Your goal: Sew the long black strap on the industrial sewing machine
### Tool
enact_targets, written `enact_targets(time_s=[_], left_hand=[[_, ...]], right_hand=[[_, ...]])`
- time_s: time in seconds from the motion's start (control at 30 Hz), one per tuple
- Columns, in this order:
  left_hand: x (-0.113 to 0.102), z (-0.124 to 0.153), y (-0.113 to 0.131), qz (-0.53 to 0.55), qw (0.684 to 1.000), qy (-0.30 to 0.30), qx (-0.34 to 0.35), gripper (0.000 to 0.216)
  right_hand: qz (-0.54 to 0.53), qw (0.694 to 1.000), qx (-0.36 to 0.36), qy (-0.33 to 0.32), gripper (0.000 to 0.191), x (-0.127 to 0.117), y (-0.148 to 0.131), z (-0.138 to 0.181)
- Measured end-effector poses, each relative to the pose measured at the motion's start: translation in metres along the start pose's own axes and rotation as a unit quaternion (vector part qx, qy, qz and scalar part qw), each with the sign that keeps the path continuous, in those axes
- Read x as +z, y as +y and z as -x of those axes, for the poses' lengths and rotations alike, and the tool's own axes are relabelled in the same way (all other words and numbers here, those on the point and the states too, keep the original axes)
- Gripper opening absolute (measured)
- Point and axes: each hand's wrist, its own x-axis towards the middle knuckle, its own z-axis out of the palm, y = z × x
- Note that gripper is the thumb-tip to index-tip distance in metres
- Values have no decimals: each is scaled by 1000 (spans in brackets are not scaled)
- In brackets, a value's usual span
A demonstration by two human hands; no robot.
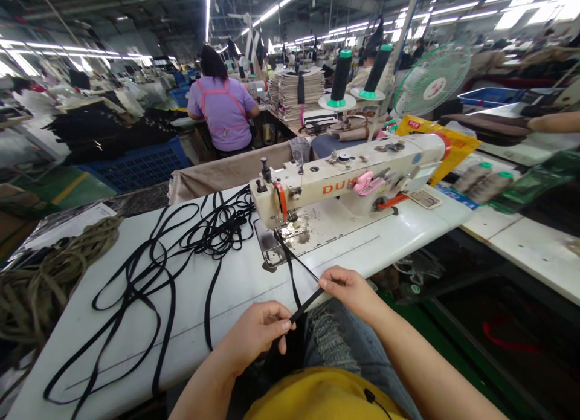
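A narrow black fabric strip (307,305) runs taut between my two hands, just off the table's front edge. My left hand (267,326) pinches it between thumb and fingers. Up and to the right, my right hand (344,287) grips the same strip. From there, two black lengths lead up to the needle area of a white sewing machine (299,193). The presser foot end is partly hidden by the machine head. A loose heap of black strip (222,226) lies left of the machine, with long loops trailing across the white table (254,281).
Left of the table is a pile of olive strips (49,275). Pink-handled snips (368,183) rest on the machine arm. Two black thread cones (339,78) and a green fan (432,81) stand behind. A person in a purple shirt (224,112) sits ahead, near a blue crate (136,163).
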Motion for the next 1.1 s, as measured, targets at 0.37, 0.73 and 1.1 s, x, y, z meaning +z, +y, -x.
enact_targets(time_s=[0.37,0.73,1.1], left_hand=[[-9,0,-9,-9,1000,2,22,51],[-25,12,-5,-62,998,-10,22,34],[-63,40,34,-120,988,-54,80,37]], right_hand=[[-59,997,-28,-34,33,-2,0,-2],[53,993,-95,-35,15,-5,-12,-3],[-10,967,-136,-213,27,30,-38,20]])
